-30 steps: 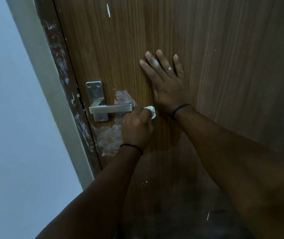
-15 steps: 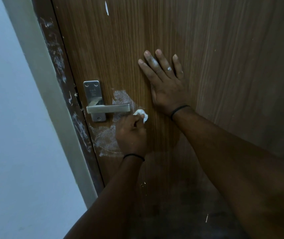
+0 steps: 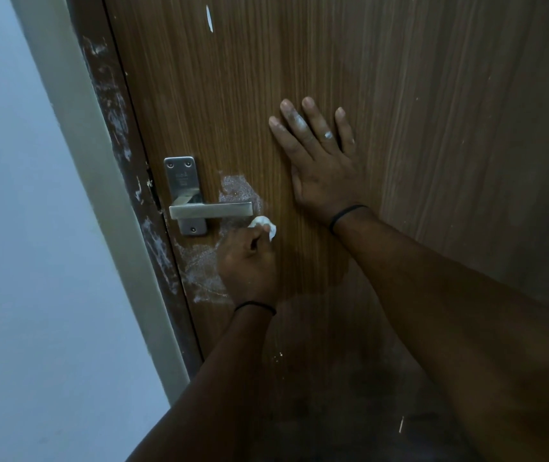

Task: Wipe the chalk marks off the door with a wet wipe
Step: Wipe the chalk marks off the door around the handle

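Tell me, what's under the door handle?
Below the handle lies a white chalk smear on the door. The left hand, gripping the wipe, covers the smear's right part.
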Tool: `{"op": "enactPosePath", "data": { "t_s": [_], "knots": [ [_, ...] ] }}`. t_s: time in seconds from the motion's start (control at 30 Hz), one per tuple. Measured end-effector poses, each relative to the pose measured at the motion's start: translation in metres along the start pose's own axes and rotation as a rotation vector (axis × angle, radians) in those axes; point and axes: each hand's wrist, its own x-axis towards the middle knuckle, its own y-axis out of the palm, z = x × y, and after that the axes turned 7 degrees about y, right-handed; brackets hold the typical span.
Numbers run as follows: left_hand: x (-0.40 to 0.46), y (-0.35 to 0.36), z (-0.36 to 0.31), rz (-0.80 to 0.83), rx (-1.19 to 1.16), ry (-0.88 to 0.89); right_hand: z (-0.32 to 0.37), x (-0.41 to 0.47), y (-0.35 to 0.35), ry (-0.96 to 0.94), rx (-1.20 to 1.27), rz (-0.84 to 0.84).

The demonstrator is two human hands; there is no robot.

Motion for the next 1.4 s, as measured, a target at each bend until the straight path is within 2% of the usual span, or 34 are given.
{"op": "enactPosePath", "data": {
  "t_s": [0.23, 0.37, 0.5, 0.67, 0.73, 0.8, 0.9, 1.03, 1.13, 1.23, 1.4],
  "knots": [
    [0.001, 0.003, 0.008, -0.025, -0.014, -0.015, 0.000, 0.000, -0.001, 0.002, -0.004, 0.004],
    [-0.022, -0.012, 0.026, 0.141, 0.079, 0.063, 0.002, 0.000, -0.004, 0.004, -0.005, -0.001],
    [-0.004, -0.008, 0.023, 0.166, 0.147, 0.206, 0.002, -0.001, -0.005, 0.000, -0.013, 0.002],
    [-0.021, -0.018, 0.035, 0.344, 0.169, 0.316, 0.002, 0.000, -0.005, 0.007, -0.001, 0.016],
    [-0.024, -0.022, 0.035, 0.368, 0.168, 0.351, 0.002, -0.001, -0.003, 0.005, -0.002, 0.007],
    [-0.012, -0.016, 0.029, 0.320, 0.155, 0.345, 0.002, -0.001, -0.001, 0.004, -0.006, -0.003],
    [0.009, -0.008, 0.019, 0.129, 0.127, 0.257, 0.002, 0.000, -0.001, 0.003, -0.007, -0.016],
    [0.007, -0.007, 0.017, -0.065, -0.093, -0.050, 0.000, -0.001, -0.003, 0.004, -0.006, -0.014],
    [0.009, 0.000, 0.017, -0.199, -0.175, -0.179, 0.001, -0.002, -0.001, -0.006, 0.002, -0.017],
    [0.014, 0.007, 0.006, -0.219, -0.159, -0.149, -0.001, -0.001, 0.005, -0.013, 0.002, -0.023],
    [0.007, 0.013, 0.000, -0.132, 0.047, 0.083, -0.001, -0.001, 0.010, -0.004, -0.008, -0.067]
  ]
}}
